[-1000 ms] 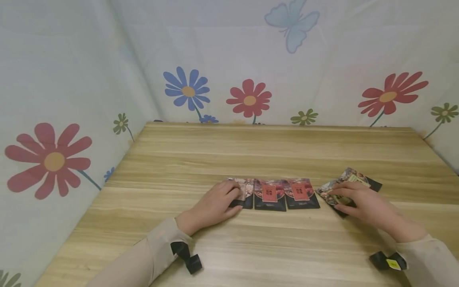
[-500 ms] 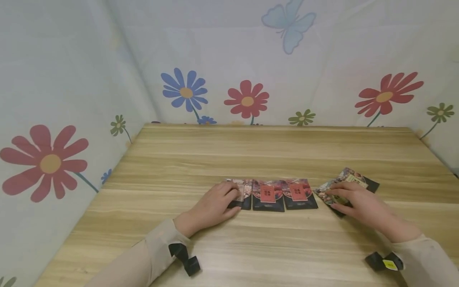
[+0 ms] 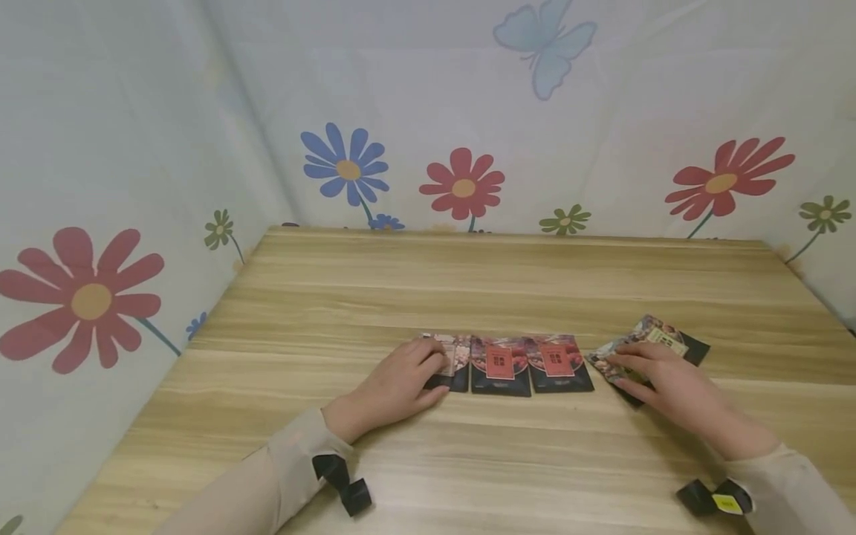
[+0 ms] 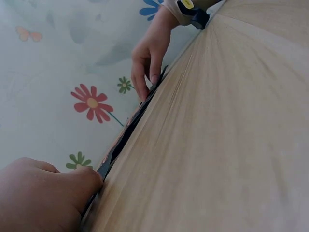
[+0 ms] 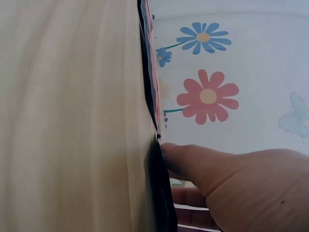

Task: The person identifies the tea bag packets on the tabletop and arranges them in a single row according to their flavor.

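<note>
Three flat sachets lie in a row on the wooden table. The two on the right of that row, a middle red-label sachet (image 3: 500,365) and an end red-label sachet (image 3: 560,364), have black lower edges. My left hand (image 3: 394,386) rests over the leftmost, a pink-label sachet (image 3: 460,360), partly covering it; its thumb lies by the near edge. To the right, my right hand (image 3: 675,386) rests its fingertips on green-label sachets (image 3: 669,340), set at a slant. They seem to overlap, and the hand hides part of them. In the right wrist view the thumb (image 5: 178,157) touches a dark sachet edge.
The wood-grain table (image 3: 428,282) reaches back to a white curtain (image 3: 428,89) printed with flowers and a butterfly. A black strap hangs at each wrist, the left strap (image 3: 344,483) and the right strap (image 3: 712,498).
Both hands and the sachets stay in place; only the head view shifts slightly.
</note>
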The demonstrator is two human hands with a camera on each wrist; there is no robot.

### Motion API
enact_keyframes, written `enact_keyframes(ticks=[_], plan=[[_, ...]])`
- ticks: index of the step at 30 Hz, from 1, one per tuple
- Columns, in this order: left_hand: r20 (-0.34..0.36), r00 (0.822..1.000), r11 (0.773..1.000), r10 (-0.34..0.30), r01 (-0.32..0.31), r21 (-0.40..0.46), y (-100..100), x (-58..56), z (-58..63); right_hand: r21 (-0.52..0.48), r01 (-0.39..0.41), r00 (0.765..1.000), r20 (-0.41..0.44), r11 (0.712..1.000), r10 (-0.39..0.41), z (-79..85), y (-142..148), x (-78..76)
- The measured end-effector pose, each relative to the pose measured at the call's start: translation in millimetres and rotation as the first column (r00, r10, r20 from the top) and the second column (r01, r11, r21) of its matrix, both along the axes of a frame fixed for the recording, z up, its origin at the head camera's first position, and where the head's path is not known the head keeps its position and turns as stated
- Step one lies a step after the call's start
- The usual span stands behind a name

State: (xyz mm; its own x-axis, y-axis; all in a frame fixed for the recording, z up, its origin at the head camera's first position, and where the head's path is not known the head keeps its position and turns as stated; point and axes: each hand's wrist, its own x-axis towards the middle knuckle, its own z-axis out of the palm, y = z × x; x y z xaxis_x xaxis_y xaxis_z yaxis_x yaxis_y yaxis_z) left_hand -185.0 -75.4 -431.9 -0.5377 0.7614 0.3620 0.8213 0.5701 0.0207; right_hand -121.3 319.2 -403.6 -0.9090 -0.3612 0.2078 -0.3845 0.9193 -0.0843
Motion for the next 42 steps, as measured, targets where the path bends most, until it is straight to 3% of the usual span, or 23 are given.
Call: enact_keyframes(ticks=[19,33,42], plan=[[0.0,1.0,1.0,0.002,-0.002,-0.024,1.9,-2.1,-0.1,-0.036,0.045,0.992,-0.116,0.998,-0.049,-9.4,-12.6,-0.5],[0.007,1.0,1.0,0.006,-0.006,-0.016,1.0,-1.1,-0.2,-0.024,0.167,0.982,-0.082,0.986,-0.169,-6.8,-30.1,-3.4],[0.006,1.0,1.0,0.009,-0.009,-0.015,0.5,0.1,1.0,-0.015,0.198,0.977,-0.08,0.98,-0.199,-5.5,-37.9,-7.5]])
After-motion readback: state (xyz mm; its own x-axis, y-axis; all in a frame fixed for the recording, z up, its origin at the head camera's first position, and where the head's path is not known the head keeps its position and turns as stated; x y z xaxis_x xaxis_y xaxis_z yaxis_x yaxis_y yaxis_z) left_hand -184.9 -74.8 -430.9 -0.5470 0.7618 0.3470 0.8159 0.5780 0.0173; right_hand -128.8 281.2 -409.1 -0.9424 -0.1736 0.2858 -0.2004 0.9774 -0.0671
